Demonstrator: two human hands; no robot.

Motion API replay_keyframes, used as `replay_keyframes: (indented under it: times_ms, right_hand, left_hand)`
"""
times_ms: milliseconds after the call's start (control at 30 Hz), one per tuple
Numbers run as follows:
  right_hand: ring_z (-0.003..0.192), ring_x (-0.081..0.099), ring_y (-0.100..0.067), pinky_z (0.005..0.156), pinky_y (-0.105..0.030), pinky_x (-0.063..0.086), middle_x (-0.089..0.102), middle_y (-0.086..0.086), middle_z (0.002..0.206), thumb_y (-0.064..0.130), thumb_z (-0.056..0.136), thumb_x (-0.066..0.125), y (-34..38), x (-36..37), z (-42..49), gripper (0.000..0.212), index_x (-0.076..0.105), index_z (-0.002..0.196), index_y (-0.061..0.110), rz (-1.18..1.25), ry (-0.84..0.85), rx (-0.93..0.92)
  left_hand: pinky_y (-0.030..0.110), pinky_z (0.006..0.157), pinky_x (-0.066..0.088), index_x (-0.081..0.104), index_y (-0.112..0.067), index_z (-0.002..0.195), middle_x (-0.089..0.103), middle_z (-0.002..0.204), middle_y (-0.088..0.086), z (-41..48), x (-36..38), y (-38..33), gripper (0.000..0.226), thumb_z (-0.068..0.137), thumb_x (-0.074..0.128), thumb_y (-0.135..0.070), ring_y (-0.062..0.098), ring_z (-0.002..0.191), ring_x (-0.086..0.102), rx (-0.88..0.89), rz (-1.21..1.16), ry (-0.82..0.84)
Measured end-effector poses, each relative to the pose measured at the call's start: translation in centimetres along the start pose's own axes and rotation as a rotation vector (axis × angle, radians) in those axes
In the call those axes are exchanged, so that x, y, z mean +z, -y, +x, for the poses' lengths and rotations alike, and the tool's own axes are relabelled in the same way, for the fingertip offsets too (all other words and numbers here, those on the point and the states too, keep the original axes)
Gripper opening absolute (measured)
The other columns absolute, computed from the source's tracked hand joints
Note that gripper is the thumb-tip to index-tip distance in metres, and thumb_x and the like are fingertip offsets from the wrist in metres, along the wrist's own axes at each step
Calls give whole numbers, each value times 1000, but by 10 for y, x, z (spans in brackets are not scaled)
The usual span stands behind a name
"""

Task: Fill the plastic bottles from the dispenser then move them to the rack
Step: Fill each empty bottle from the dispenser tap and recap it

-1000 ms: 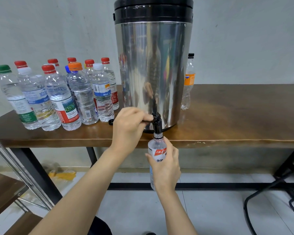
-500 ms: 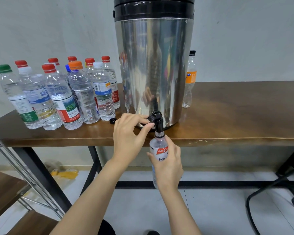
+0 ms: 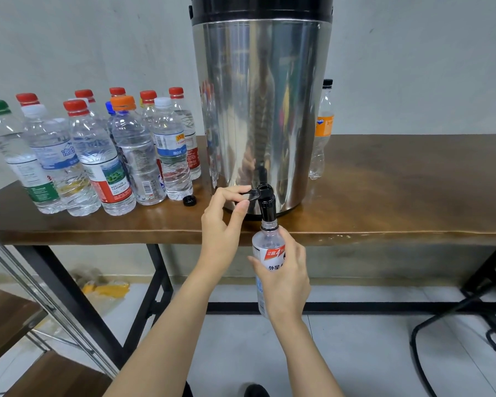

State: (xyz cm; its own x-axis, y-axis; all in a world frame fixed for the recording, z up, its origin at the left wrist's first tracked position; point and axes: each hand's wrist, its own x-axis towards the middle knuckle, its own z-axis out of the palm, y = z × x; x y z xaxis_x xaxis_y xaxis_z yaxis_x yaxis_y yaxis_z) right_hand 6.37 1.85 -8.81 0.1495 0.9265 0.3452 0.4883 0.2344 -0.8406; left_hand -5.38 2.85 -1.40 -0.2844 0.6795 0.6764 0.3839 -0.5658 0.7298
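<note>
A tall steel dispenser [image 3: 258, 110] with a black lid stands on the wooden table [image 3: 398, 202]. Its black tap [image 3: 265, 202] juts over the table's front edge. My left hand [image 3: 222, 224] pinches the tap's lever between thumb and fingers. My right hand [image 3: 287, 279] grips an uncapped clear plastic bottle [image 3: 265, 242] with a red and white label, its mouth right under the spout. Several capped bottles [image 3: 98, 156] stand in a cluster on the table to the left. A loose black cap [image 3: 190, 200] lies beside them.
An orange-labelled bottle [image 3: 322, 130] with a black cap stands behind the dispenser on the right. A rack with wooden shelves and metal rods [image 3: 35, 285] is at the lower left. Black chair legs [image 3: 453, 319] reach in from the right on the tiled floor.
My left hand has slid from covering the tap lever to pinching its end with the fingertips. The bottle stays under the spout.
</note>
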Motion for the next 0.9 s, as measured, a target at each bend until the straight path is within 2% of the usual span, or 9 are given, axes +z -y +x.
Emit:
replay_keyframes:
  times_ms: [200, 333, 467, 600, 767, 900]
  right_hand:
    - [102, 56, -7, 70, -29, 51, 49, 14, 121, 42, 73, 84, -1, 0, -1, 79, 41, 140, 40, 14, -9, -4]
    - [103, 57, -8, 74, -33, 53, 50, 14, 121, 42, 73, 83, 0, 0, -1, 79, 41, 141, 42, 41, 3, 10]
    - [103, 57, -8, 74, -32, 53, 49, 14, 120, 42, 73, 83, 0, 0, 0, 79, 41, 140, 42, 46, 8, 12]
    - [102, 57, -8, 74, -35, 55, 49, 14, 120, 43, 73, 83, 1, 0, -1, 79, 41, 140, 42, 40, 1, 10]
    - [104, 57, -10, 73, -34, 53, 50, 13, 121, 43, 73, 84, 0, -1, 0, 79, 42, 140, 42, 44, 3, 13]
    - [104, 57, -9, 73, -31, 52, 50, 13, 122, 43, 73, 83, 0, -2, 1, 80, 41, 141, 41, 43, 19, 17]
  left_hand:
    - [33, 98, 45, 57, -26, 92, 67, 117, -11, 0, 0, -1, 6, 97, 54, -25, 15, 118, 59, 5, -9, -7]
    - [28, 96, 44, 57, -18, 92, 67, 117, -7, -1, 1, -1, 6, 97, 55, -16, 13, 116, 59, -8, -5, -8]
    - [22, 94, 43, 58, -15, 93, 66, 117, -5, -1, 1, -2, 7, 97, 55, -12, 11, 115, 59, -6, -9, -6]
    - [22, 94, 44, 58, -19, 93, 66, 118, -6, -2, 1, -3, 8, 98, 55, -13, 11, 114, 59, -7, -14, -15]
    - [19, 93, 43, 58, -16, 94, 65, 118, -6, -2, 2, -4, 7, 98, 55, -11, 10, 112, 60, -13, -27, -13]
    - [19, 92, 43, 58, -20, 94, 65, 117, -6, -3, 3, -5, 8, 97, 55, -13, 10, 111, 60, -14, -39, -19]
